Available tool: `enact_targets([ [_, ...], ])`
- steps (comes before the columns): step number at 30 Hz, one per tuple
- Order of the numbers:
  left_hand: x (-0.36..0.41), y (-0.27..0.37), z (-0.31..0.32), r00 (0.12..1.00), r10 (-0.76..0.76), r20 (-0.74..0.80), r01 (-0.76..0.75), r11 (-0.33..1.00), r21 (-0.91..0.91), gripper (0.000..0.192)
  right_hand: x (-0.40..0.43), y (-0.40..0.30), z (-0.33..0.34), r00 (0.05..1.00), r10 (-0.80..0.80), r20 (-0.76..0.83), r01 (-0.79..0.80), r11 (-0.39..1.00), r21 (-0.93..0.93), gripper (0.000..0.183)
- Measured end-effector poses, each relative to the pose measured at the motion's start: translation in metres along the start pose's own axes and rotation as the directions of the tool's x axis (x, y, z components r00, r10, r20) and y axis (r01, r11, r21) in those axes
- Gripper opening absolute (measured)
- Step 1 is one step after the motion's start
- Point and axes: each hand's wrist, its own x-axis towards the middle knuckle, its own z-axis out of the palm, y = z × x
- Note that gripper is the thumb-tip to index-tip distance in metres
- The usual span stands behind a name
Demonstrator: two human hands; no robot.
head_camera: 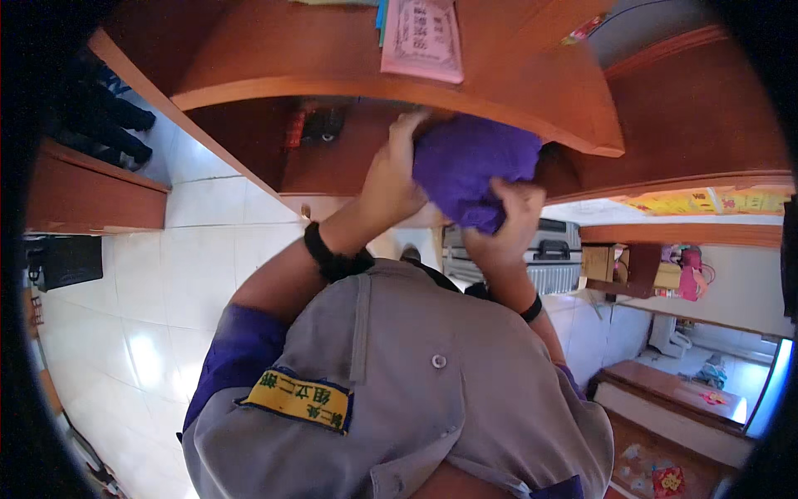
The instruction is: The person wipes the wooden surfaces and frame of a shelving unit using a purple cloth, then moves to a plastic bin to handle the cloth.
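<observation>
A folded bundle of purple cloth (474,165) is held between my two hands at the opening of a brown wooden cabinet. My left hand (399,168) grips its left side, with the fingertips partly hidden near the shelf edge. On the lower right side, my right hand (508,218) presses the cloth with thumb and fingers; it looks slightly blurred. The bundle's top passes under the front edge of the curved wooden shelf (349,90). Inside the lower compartment, left of the cloth, lies a black object (321,126) beside something red.
A pink booklet (424,40) bearing writing lies on the shelf above. A grey ribbed suitcase (555,252) stands on the floor below my right hand. Cardboard boxes (601,262) and a pink bag (691,277) are further right. At far left sits a black case (68,262) on white tiles (206,262).
</observation>
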Motion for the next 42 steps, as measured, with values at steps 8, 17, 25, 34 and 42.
enact_targets([
  [8, -0.059, -0.069, -0.004, 0.799, -0.475, 0.368, 0.383, 0.875, 0.297, 0.062, -0.043, -0.004, 0.051, 0.897, 0.323, 0.302, -0.261, 0.938, -0.229, 0.067],
  [17, 0.008, -0.046, 0.009, 0.985, 0.023, 0.171, -0.022, 1.000, -0.008, 0.048, -0.006, -0.035, 0.029, 0.995, 0.090, -0.041, -0.097, 0.974, -0.205, 0.079],
  [25, -0.087, -0.120, 0.019, 0.796, -0.453, 0.401, 0.391, 0.891, 0.230, 0.063, -0.047, -0.005, 0.069, 0.854, 0.260, 0.451, -0.121, 0.942, -0.314, 0.074],
  [34, 0.054, -0.040, 0.003, 0.894, -0.241, 0.378, 0.214, 0.970, 0.113, 0.050, 0.025, -0.033, 0.038, 0.996, -0.062, 0.061, 0.078, 0.947, -0.313, 0.060],
  [42, -0.049, -0.086, 0.016, 0.852, -0.413, 0.321, 0.395, 0.910, 0.124, 0.046, -0.006, -0.023, 0.046, 0.796, 0.125, 0.592, -0.018, 0.983, -0.184, 0.058],
])
